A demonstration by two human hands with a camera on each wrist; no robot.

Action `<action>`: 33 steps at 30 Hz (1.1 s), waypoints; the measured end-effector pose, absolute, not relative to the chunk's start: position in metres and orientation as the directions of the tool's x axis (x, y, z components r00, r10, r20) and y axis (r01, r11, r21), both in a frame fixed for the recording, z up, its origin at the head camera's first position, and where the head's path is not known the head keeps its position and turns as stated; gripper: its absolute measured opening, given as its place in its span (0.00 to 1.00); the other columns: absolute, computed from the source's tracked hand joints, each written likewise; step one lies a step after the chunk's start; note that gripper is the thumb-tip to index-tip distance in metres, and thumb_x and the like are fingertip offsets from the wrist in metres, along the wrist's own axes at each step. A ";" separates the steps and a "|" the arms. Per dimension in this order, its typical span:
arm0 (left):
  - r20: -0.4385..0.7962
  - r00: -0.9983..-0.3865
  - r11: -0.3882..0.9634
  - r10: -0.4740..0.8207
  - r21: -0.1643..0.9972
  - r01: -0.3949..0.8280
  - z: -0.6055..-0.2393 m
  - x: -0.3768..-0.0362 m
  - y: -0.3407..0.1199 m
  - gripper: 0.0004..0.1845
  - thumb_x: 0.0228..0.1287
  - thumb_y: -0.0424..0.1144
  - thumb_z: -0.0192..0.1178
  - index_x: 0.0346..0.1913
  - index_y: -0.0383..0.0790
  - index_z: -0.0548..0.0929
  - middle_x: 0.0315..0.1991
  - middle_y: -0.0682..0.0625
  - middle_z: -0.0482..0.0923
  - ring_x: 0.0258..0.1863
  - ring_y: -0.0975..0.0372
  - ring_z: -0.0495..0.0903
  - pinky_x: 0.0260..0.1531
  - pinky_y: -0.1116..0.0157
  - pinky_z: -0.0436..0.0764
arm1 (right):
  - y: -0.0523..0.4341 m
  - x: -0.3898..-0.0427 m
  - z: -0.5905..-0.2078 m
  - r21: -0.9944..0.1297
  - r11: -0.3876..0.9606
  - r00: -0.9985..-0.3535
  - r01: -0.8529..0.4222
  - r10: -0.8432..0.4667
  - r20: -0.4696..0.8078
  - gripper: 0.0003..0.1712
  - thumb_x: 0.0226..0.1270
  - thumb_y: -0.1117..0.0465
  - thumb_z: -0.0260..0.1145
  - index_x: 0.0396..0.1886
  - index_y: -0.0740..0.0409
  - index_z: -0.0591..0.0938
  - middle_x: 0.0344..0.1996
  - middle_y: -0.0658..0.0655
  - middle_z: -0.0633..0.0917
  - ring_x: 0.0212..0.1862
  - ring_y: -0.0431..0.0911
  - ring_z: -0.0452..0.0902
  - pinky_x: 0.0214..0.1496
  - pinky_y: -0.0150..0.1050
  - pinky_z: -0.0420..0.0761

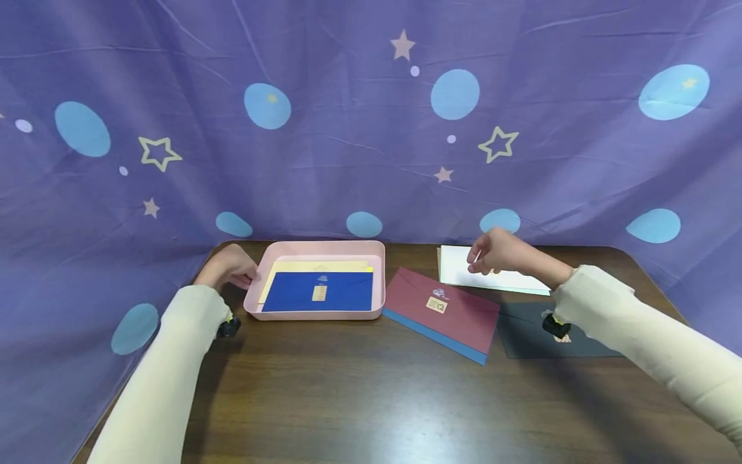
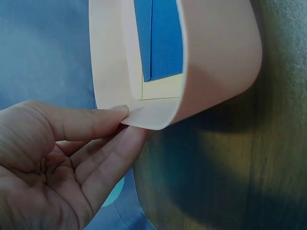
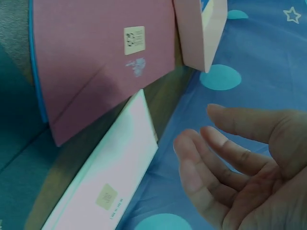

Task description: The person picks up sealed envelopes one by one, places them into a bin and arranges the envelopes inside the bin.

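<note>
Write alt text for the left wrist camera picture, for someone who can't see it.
A left hand pinches the rim of a pink tray at one corner, thumb on top and fingers beneath. Inside the tray a blue envelope lies on a pale yellow one; the tray sits on a dark wooden table.

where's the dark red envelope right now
In the head view, the dark red envelope lies right of the pink tray, atop a blue envelope, left of the black one.

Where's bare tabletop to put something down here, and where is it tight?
Free: the broad front strip of the table between the two sleeves, below the pink tray and the maroon envelope. Crowded: the back right, where maroon, white and black envelopes lie close under the right hand.
</note>
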State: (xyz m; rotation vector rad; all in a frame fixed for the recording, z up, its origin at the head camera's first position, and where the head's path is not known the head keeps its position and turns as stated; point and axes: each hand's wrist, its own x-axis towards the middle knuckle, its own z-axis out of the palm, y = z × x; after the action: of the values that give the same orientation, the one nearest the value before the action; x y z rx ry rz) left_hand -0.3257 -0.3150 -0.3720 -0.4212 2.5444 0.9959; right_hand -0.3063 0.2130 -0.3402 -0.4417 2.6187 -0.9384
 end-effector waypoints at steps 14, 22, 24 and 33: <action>-0.455 -0.878 0.675 -0.149 0.601 -0.427 -0.375 -0.328 -0.320 0.07 0.58 0.22 0.62 0.40 0.21 0.80 0.25 0.45 0.80 0.22 0.61 0.83 0.33 0.64 0.92 | 0.215 -0.301 -0.363 -0.572 0.813 -0.863 -0.112 -0.365 -0.350 0.09 0.62 0.62 0.73 0.36 0.63 0.83 0.25 0.54 0.86 0.28 0.43 0.81 0.32 0.39 0.86; -0.452 -0.881 0.668 -0.142 0.613 -0.422 -0.374 -0.325 -0.319 0.07 0.60 0.23 0.62 0.40 0.21 0.81 0.23 0.47 0.80 0.21 0.63 0.82 0.30 0.65 0.91 | 0.216 -0.298 -0.379 -0.504 0.856 -0.859 -0.116 -0.341 -0.382 0.14 0.60 0.62 0.75 0.41 0.65 0.83 0.20 0.52 0.81 0.25 0.41 0.76 0.26 0.31 0.80; -0.452 -0.880 0.671 -0.145 0.609 -0.423 -0.374 -0.325 -0.319 0.07 0.60 0.23 0.62 0.41 0.21 0.81 0.23 0.48 0.80 0.21 0.63 0.82 0.30 0.65 0.91 | 0.217 -0.297 -0.382 -0.507 0.855 -0.861 -0.113 -0.339 -0.380 0.16 0.59 0.62 0.77 0.42 0.66 0.83 0.18 0.51 0.78 0.24 0.40 0.73 0.24 0.30 0.77; -0.449 -0.884 0.666 -0.129 0.621 -0.413 -0.375 -0.326 -0.320 0.07 0.60 0.23 0.62 0.41 0.21 0.81 0.24 0.48 0.80 0.22 0.63 0.82 0.31 0.65 0.92 | 0.218 -0.292 -0.390 -0.501 0.861 -0.856 -0.091 -0.325 -0.403 0.24 0.56 0.60 0.79 0.47 0.68 0.80 0.26 0.53 0.78 0.29 0.43 0.72 0.28 0.35 0.78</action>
State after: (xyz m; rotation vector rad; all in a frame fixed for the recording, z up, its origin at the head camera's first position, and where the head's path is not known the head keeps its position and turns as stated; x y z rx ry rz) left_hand -0.3256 -0.3199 -0.3753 -0.4272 2.5151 1.0685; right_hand -0.2919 0.2183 -0.3898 -0.3042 2.5474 -0.6537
